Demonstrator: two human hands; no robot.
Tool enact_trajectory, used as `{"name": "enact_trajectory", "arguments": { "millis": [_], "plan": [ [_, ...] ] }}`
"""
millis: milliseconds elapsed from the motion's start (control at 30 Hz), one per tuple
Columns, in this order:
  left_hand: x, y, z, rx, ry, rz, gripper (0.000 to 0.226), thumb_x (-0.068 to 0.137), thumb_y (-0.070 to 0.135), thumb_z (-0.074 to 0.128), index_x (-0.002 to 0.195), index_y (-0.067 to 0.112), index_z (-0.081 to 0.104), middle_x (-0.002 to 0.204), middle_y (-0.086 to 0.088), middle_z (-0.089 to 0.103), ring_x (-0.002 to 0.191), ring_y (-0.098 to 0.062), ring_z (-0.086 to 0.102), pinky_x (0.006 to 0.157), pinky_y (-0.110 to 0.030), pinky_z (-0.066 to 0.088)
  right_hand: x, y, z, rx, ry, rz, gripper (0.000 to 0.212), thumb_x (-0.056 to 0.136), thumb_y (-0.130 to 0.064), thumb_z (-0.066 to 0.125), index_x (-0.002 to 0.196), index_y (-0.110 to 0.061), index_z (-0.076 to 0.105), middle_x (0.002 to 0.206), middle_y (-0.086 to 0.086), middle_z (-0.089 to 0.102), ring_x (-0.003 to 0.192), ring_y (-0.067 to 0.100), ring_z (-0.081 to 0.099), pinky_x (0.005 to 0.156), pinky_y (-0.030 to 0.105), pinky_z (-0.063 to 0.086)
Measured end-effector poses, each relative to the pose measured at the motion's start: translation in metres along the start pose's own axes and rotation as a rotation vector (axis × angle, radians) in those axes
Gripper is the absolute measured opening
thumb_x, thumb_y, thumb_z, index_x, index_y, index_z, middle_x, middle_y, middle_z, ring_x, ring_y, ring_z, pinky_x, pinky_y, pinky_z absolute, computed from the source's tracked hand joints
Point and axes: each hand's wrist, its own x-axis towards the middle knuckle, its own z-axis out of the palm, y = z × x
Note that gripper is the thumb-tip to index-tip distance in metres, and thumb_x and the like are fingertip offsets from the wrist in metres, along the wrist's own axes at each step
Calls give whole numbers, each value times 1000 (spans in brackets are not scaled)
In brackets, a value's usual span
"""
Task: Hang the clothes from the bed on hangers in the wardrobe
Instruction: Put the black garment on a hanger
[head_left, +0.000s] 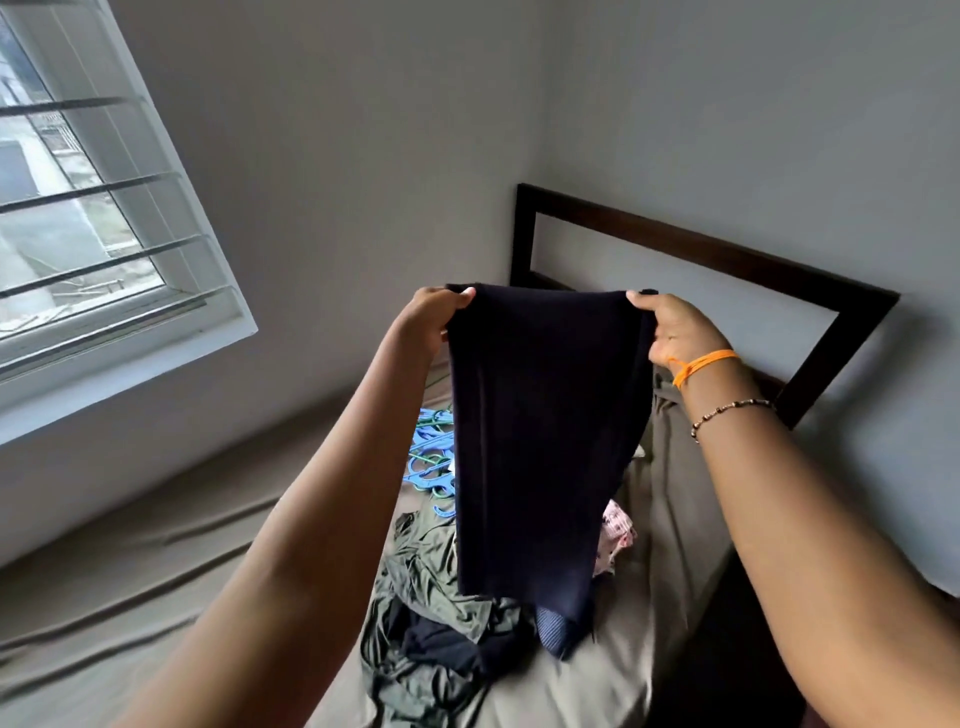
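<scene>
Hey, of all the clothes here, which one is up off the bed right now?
The dark navy garment: the left hand and the right hand pinch its top corners and hold it up, while the green clothes and pink patterned piece lie on the bed.

A dark navy garment (540, 441) hangs flat and lengthwise above the bed (597, 680), its top edge stretched level and its lower end dangling just over the clothes pile (441, 618). That pile, olive green, black and pink pieces crumpled together, lies on the bed's tan sheet. Blue and green plastic hangers (431, 457) lie heaped on the bed beyond the pile.
</scene>
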Motion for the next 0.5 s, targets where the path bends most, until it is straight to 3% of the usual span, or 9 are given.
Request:
{"name": "enact_trajectory", "arguments": {
  "millis": [67, 167, 233, 300, 367, 433, 500],
  "plan": [
    [9, 5, 10, -25, -8, 14, 4, 91, 13, 62, 91, 10, 61, 78, 2, 60, 73, -12, 58, 59, -20, 45, 21, -3, -1, 15, 25, -40, 22, 84, -13, 67, 103, -2, 64, 107, 13, 67, 98, 26, 64, 70, 34, 52],
    [24, 17, 29, -91, -6, 50, 12, 92, 11, 59, 80, 13, 59, 75, 2, 61, 58, -5, 60, 46, -15, 47, 44, -13, 4, 17, 34, -110, 11, 84, -12, 67, 91, -5, 63, 99, 12, 67, 93, 24, 65, 86, 38, 54],
    [34, 29, 39, -118, 2, 101, 11, 93, 10, 57, 83, 12, 60, 74, 1, 61, 47, 0, 60, 43, -13, 45, 51, -27, 9, 35, 40, -186, 6, 87, -11, 64, 87, -6, 61, 89, 8, 65, 86, 20, 63, 72, 28, 55],
    [40, 41, 44, -158, 5, 188, 7, 93, 9, 56, 97, 7, 62, 76, 1, 63, 50, 1, 61, 47, -13, 46, 56, -43, 12, 41, 21, -299, 11, 90, -12, 61, 95, -2, 63, 93, 11, 66, 87, 22, 64, 66, 22, 54],
    [42, 50, 45, -231, -13, 300, 12, 94, 7, 55, 103, 7, 61, 74, 5, 67, 58, 0, 64, 54, -13, 48, 52, -53, 9, 113, -38, -391, 22, 90, -14, 60, 105, 0, 63, 109, 19, 66, 100, 29, 65, 83, 31, 55],
    [35, 51, 44, -289, -67, 420, 11, 94, 6, 53, 99, 9, 63, 73, 9, 70, 68, -1, 66, 62, -15, 49, 44, -52, 2, 143, -102, -474, 19, 91, -21, 60, 101, -6, 67, 108, 15, 67, 105, 28, 64, 94, 36, 51],
    [21, 36, 41, -361, -133, 481, 17, 94, 4, 51, 94, 12, 66, 75, 10, 71, 73, -1, 65, 66, -15, 48, 28, -41, -8, 84, -112, -557, 17, 88, -31, 62, 90, -16, 70, 99, 10, 67, 103, 27, 63, 95, 38, 48]
  ]
}}
